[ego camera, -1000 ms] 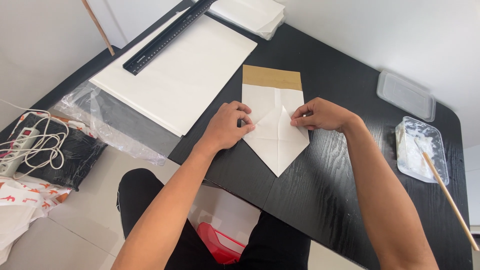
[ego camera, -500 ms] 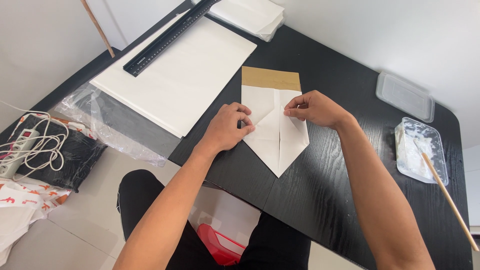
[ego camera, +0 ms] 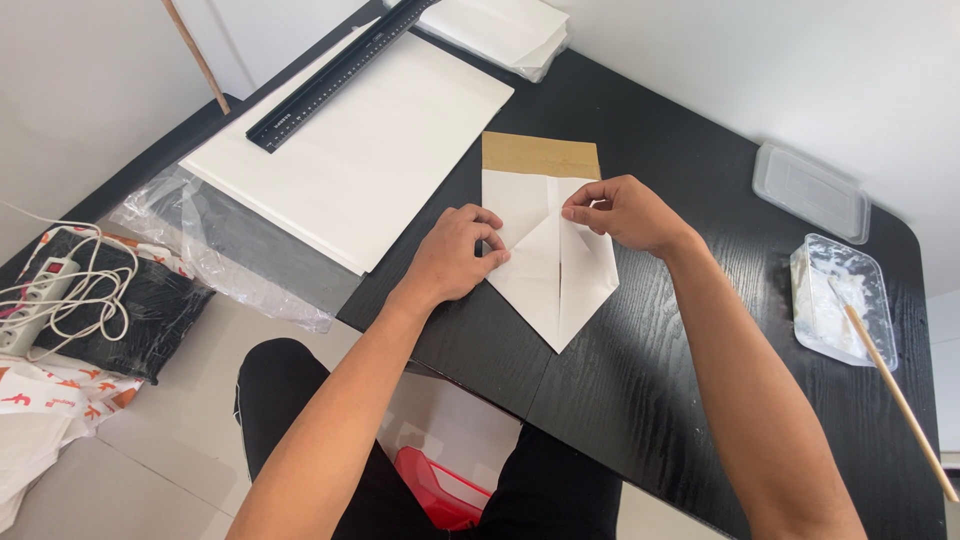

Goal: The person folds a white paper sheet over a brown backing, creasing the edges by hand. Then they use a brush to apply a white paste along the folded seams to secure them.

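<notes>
A white paper piece (ego camera: 555,270) with a brown strip along its far edge lies on the black table (ego camera: 620,400), folded to a point toward me. My left hand (ego camera: 455,250) presses flat on the paper's left side, fingertips at the centre fold. My right hand (ego camera: 620,210) pinches the tip of the right flap near the paper's upper middle, over the centre line.
A large white sheet (ego camera: 360,150) with a black ruler (ego camera: 335,70) lies at the far left, clear plastic film (ego camera: 230,260) beside it. A lidded clear box (ego camera: 810,190) and an open tub of white paste (ego camera: 835,295) with a wooden stick (ego camera: 895,395) sit right. A power strip (ego camera: 40,300) lies on the floor.
My right hand has moved left and away from me, carrying the right flap over toward the centre line. The paper's pointed end has become narrower. My left hand stays pressed in place.
</notes>
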